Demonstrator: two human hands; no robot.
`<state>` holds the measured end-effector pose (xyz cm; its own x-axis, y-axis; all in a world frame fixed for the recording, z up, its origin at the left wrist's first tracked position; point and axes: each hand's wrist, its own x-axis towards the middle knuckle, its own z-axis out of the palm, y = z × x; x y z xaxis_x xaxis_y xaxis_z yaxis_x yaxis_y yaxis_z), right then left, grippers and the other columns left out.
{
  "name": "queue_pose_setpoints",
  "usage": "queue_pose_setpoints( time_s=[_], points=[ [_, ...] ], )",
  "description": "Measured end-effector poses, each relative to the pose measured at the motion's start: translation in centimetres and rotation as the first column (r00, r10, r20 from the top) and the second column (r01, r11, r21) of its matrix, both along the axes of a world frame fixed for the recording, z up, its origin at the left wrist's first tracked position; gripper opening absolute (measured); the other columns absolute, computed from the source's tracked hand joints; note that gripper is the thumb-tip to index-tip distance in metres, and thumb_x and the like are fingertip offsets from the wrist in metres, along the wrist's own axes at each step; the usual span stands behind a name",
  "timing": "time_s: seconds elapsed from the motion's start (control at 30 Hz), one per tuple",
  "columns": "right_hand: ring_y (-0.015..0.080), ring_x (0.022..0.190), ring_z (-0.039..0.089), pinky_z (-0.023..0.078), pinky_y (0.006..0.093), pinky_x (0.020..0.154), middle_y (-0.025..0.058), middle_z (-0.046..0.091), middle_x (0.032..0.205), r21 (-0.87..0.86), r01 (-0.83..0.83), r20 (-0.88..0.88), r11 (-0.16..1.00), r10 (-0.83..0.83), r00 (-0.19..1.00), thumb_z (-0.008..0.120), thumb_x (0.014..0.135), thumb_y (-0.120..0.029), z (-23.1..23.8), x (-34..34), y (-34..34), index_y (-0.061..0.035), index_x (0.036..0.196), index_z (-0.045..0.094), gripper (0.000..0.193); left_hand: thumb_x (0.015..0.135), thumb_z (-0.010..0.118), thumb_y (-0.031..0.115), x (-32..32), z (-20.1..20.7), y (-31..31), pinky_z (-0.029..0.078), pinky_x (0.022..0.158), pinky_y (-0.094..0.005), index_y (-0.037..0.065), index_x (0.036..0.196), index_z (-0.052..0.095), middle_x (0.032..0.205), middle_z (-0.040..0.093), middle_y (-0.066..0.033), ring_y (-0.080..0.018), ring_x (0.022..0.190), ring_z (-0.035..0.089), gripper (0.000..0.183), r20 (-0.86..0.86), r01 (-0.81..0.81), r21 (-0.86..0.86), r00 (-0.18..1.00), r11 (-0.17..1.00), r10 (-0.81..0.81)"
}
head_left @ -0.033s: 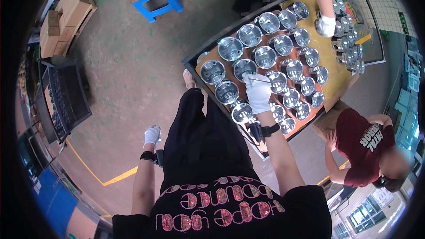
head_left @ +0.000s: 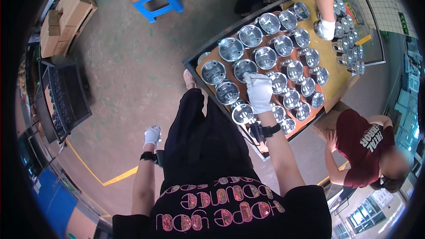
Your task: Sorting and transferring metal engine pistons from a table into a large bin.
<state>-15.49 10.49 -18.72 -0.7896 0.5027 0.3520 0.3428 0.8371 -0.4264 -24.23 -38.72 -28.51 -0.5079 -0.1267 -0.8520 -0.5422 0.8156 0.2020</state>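
Note:
My right hand (head_left: 259, 92), in a white glove, is over the near part of a table of shiny metal pistons. Its fingers are closed, and their tips meet the near rim of one piston (head_left: 244, 68). Anything inside the grip is hidden or too small to name. Right beside this hand stands another piston (head_left: 278, 82). Several more pistons, crowns upward, stand in rows on a brown sheet (head_left: 217, 56). My left hand (head_left: 152, 136), also gloved in white, hangs by my left side, away from the table. Its fingers are curled, and nothing shows in them.
Across the table, a co-worker's gloved hand (head_left: 326, 30) touches a piston near more pistons (head_left: 347, 44). Another person (head_left: 365, 144) is at the right. A blue stool (head_left: 157, 4), stacked cartons (head_left: 66, 13) and a dark rack (head_left: 66, 97) are to the left.
My right hand has turned slightly at the same piston; a thin dark line seen across its fingers before no longer shows. The co-worker's gloved hand has shifted slightly toward me.

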Motion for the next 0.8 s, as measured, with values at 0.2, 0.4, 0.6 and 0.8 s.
queue_pose_setpoints(
  time_s=[0.2, 0.4, 0.6, 0.8],
  points=[
    [0.0254, 0.05, 0.058, 0.047, 0.0357, 0.048, 0.0116, 0.057, 0.061, 0.227, 0.199, 0.058, 0.953, -0.217, 0.974, 0.061, 0.092, -0.045, 2.8, -5.5, 1.8, -0.0026, 0.068, 0.06, 0.049, 0.089, 0.056, 0.023, 1.0, -3.9, -8.3, 0.057, 0.061, -0.0357, 0.007, 0.098, 0.066, 0.083, 0.068, -0.012, -0.0242, 0.068, 0.069, 0.021, -0.094, 0.775, -0.201, 0.593, 0.599, -0.8],
    [0.0248, 0.051, 0.058, 0.047, 0.0356, 0.047, 0.012, 0.057, 0.059, 0.515, 0.092, 0.214, 0.852, -0.231, 0.949, 0.049, 0.096, -0.053, 1.9, -7.7, 4.1, -0.0002, 0.065, 0.059, 0.062, 0.088, 0.057, 0.018, -1.2, -2.3, -2.2, 0.057, 0.066, -0.0369, 0.009, 0.099, 0.066, 0.099, 0.068, -0.0136, -0.0281, 0.079, 0.07, 0.018, 0.007, 0.486, -0.112, 0.873, 0.867, -0.488],
    [0.0279, 0.057, 0.061, 0.049, 0.0363, 0.053, 0.0132, 0.06, 0.062, 0.637, -0.045, 0.348, 0.77, -0.235, 0.908, 0.054, 0.096, -0.046, 1.8, -9.9, 2.3, -0.0033, 0.065, 0.061, 0.053, 0.088, 0.054, 0.016, 1.0, -5.6, -9.0, 0.057, 0.066, -0.0378, 0.008, 0.099, 0.066, 0.098, 0.068, -0.0147, -0.0283, 0.08, 0.07, 0.017, -0.131, 0.456, -0.077, 0.877, 0.887, -0.462],
    [0.0314, 0.064, 0.06, 0.049, 0.0391, 0.06, 0.0175, 0.059, 0.073, 0.473, 0.2, 0.259, 0.858, -0.352, 0.899, 0.055, 0.095, -0.045, 0.4, -11.1, 4.1, -0.0032, 0.084, 0.066, 0.044, 0.087, 0.056, 0.016, -0.1, -1.8, -2.0, 0.057, 0.066, -0.0386, 0.007, 0.097, 0.066, 0.096, 0.069, -0.0143, -0.0275, 0.082, 0.07, 0.016, 0.01, 0.258, -0.098, 0.966, 0.961, -0.258]
  ],
)
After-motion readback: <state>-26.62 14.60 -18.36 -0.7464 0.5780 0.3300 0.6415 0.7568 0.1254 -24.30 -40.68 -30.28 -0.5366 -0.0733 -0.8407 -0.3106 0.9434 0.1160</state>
